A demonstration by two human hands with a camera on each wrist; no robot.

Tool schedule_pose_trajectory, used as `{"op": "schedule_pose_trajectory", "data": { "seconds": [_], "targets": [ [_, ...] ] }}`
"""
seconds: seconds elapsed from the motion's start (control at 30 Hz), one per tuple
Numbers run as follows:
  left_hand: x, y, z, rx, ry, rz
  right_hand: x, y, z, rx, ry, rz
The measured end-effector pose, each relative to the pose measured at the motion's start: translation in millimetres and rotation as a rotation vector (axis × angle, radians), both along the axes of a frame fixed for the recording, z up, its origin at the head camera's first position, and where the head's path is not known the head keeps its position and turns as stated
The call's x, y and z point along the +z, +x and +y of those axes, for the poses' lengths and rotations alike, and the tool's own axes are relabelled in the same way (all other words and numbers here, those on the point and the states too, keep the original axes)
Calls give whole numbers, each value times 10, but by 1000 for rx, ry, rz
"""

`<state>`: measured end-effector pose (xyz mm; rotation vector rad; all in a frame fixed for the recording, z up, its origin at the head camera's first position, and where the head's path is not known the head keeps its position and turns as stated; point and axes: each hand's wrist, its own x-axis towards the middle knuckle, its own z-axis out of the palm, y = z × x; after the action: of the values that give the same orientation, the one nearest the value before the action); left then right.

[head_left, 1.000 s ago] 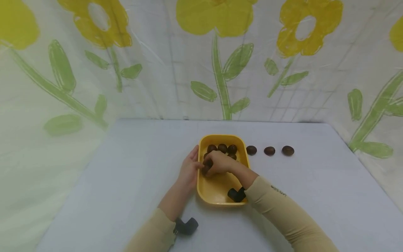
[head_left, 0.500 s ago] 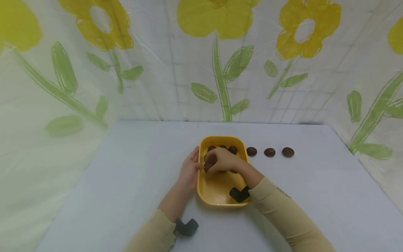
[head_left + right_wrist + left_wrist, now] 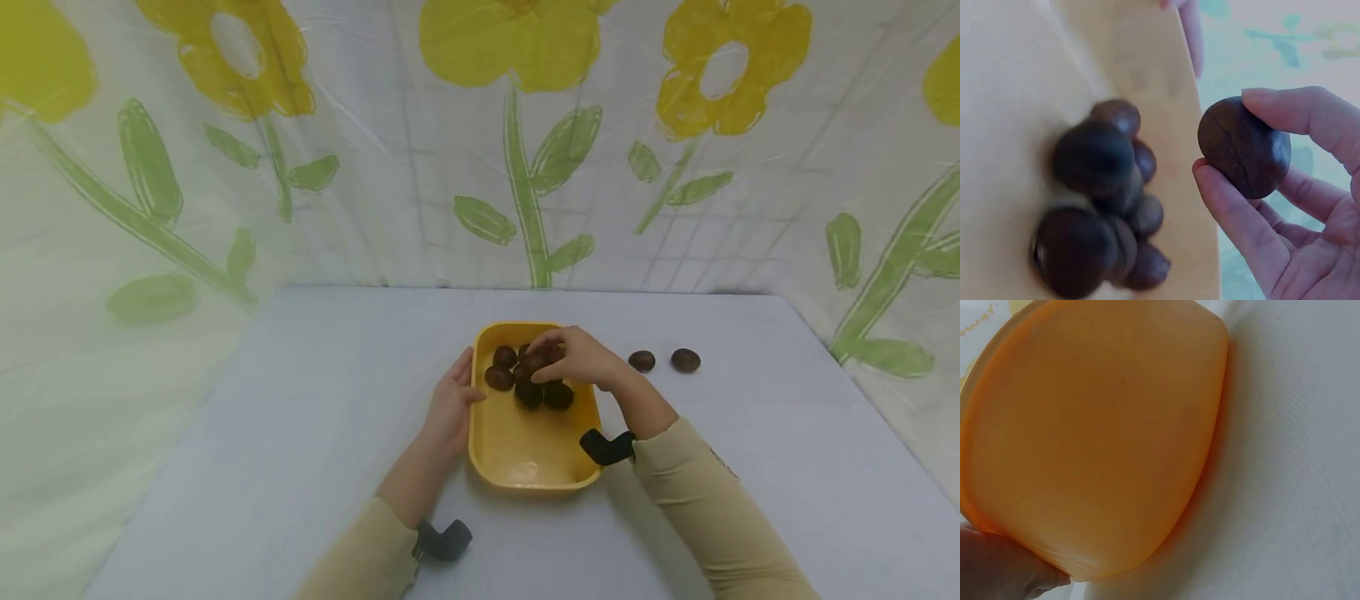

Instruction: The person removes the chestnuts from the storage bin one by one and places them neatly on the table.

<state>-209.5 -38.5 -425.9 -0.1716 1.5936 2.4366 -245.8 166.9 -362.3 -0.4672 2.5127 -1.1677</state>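
Note:
A yellow plastic tray (image 3: 517, 454) stands on the table. My left hand (image 3: 450, 410) grips its left side, thumb over the rim and fingers along the outside; the left wrist view is mostly filled by the tray's outer wall (image 3: 1097, 437). Over the tray's upper right part, my right hand (image 3: 583, 358) pinches a glossy dark brown chestnut (image 3: 1241, 147) between thumb and fingertips. Several more chestnuts (image 3: 499, 377) lie clustered at the far end of the tray, some partly hidden behind the right hand.
Two chestnuts, one (image 3: 642, 361) nearer the tray and one (image 3: 686, 360) farther right, lie in a row on the white-covered table (image 3: 315, 400). Behind it hangs a sheet (image 3: 375, 208) printed with yellow flowers. Each wrist carries a black mount, the right one (image 3: 606, 447) overlapping the tray's rim.
My right hand has moved right from the tray's left side, toward its right rim. The table chestnut closest to the tray is no longer visible where that hand now overlaps. The left hand stays put.

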Motion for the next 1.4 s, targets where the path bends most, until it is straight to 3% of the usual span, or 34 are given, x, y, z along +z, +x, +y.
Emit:
{"op": "schedule_pose_trajectory", "data": {
  "seconds": [0.3,0.5,0.73,0.9,1.17,1.4],
  "targets": [
    [0,-7,5,9,2,-23,17,-10,464,-157,-138,-67],
    [35,11,-8,13,18,-26,42,-1,657,-246,-158,-53],
    [22,-1,-9,-9,53,-10,26,1,927,-295,-174,-47],
    [19,-9,-3,1,36,-17,-44,-9,1230,-339,-160,-3],
    [16,-2,-9,-7,45,-18,-190,13,1656,-480,-219,21],
    [31,13,4,-4,64,-17,-336,57,1924,-610,-373,-7]
  ]
}}
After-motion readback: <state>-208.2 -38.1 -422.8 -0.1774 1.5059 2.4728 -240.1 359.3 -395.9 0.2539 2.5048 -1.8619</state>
